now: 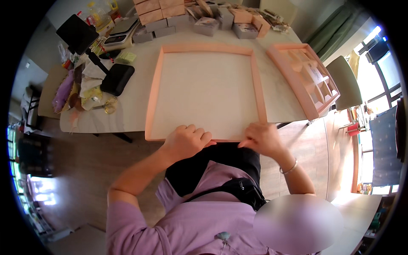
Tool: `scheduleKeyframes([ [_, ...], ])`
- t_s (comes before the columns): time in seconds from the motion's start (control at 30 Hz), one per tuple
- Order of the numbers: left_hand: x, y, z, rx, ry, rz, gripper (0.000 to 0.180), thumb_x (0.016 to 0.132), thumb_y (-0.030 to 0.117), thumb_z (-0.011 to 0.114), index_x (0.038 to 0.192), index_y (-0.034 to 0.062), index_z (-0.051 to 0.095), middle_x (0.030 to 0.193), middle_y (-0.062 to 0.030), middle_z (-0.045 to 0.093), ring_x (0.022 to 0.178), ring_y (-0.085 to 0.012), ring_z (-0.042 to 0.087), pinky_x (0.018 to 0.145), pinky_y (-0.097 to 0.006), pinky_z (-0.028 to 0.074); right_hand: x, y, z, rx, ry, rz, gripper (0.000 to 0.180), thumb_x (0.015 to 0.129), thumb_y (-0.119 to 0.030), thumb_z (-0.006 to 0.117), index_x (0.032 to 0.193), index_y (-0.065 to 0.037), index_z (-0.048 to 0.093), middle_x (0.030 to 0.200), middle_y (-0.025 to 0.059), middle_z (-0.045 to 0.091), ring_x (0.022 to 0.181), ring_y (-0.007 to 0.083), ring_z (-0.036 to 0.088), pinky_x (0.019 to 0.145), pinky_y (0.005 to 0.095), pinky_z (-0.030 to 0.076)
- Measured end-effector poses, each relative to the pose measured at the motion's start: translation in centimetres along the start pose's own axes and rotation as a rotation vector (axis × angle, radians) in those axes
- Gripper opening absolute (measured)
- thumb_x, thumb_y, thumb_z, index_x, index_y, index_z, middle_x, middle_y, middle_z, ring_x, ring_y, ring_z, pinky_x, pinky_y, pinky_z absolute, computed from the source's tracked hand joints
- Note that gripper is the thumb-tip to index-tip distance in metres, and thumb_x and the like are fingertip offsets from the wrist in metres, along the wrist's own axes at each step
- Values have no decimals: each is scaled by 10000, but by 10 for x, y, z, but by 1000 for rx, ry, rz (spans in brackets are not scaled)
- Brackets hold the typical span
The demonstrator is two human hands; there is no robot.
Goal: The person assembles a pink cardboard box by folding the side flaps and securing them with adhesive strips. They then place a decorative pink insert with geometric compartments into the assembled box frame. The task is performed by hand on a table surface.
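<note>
The large shallow pink cardboard tray with a pale inner floor (pixel 155 85) lies flat on the white marble-look table (pixel 280 102), its near wall at the table's 6 o'clock edge. The left hand (pixel 185 141) rests on that near wall, fingers curled down over the rim and pressing it rather than lifting. The right hand (pixel 262 139) sits at the near right corner, fingertips pinched on the wall's edge; a thin bracelet (pixel 290 168) circles its wrist.

Progress, as judged: all four walls of the tray stand upright, so the shell looks formed. The near wall and its right corner are the parts under the hands, and appear to be the last ones being set. The tray holds nothing.

Containers: at 2 o'clock of the tray lies a pink cardboard divider frame with many small compartments (pixel 308 76), overhanging the table's right edge; its cells look empty. It is apart from the tray, not fitted in it. At 12 o'clock stand stacks of small pink and grey boxes (pixel 170 17), closed; contents cannot be told. At 10 o'clock sit a kitchen scale (pixel 119 36), a black phone stand (pixel 110 76) and gold-handled scissors (pixel 108 104).
</note>
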State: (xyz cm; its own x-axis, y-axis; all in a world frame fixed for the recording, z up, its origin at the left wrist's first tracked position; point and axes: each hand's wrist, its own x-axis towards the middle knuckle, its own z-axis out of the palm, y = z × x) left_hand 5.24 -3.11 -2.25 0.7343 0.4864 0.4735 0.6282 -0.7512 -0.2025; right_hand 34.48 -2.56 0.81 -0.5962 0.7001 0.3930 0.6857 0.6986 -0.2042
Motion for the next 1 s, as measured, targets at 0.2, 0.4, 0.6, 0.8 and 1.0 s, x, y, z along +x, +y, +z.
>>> scheduleKeyframes([
  [0.2, 2, 0, 3, -52, 81, -11, 398, 874, 466, 710, 713, 164, 506, 603, 26, 463, 540, -135, 505, 486, -271, 392, 43, 84, -8, -143, 111, 570, 375, 880, -281, 724, 967, -30, 460, 736, 207, 611, 691, 447, 630, 578, 506, 487],
  [0.4, -1, -2, 1, -75, 56, 11, 411, 876, 473, 705, 694, 166, 502, 601, 25, 484, 545, -139, 511, 491, -267, 394, 52, 89, 13, -27, -57, 695, 311, 870, -136, 655, 1041, 7, 439, 800, 277, 650, 771, 489, 656, 669, 561, 519],
  [0.6, -6, 4, -3, -142, 60, 64, 391, 895, 462, 673, 699, 161, 522, 610, 25, 526, 564, -149, 555, 509, -271, 424, 94, 67, -18, -504, -244, 575, 352, 891, -260, 710, 1091, -5, 572, 895, 221, 700, 870, 408, 700, 699, 515, 558],
  [0.8, -3, 26, -3, -207, 66, 149, 384, 870, 451, 680, 684, 190, 468, 614, 28, 448, 558, -127, 527, 494, -257, 392, 222, 121, 29, -182, 90, -8, 321, 965, -375, 635, 989, -58, 678, 1011, 149, 675, 981, 350, 653, 807, 474, 532],
  [1.0, -10, 22, -8, -217, 49, 160, 361, 870, 436, 677, 691, 191, 483, 614, 37, 454, 567, -120, 528, 491, -251, 376, 265, 115, 61, 62, -360, 221, 296, 992, -331, 565, 870, -76, 650, 882, 146, 683, 876, 363, 655, 779, 450, 527],
])
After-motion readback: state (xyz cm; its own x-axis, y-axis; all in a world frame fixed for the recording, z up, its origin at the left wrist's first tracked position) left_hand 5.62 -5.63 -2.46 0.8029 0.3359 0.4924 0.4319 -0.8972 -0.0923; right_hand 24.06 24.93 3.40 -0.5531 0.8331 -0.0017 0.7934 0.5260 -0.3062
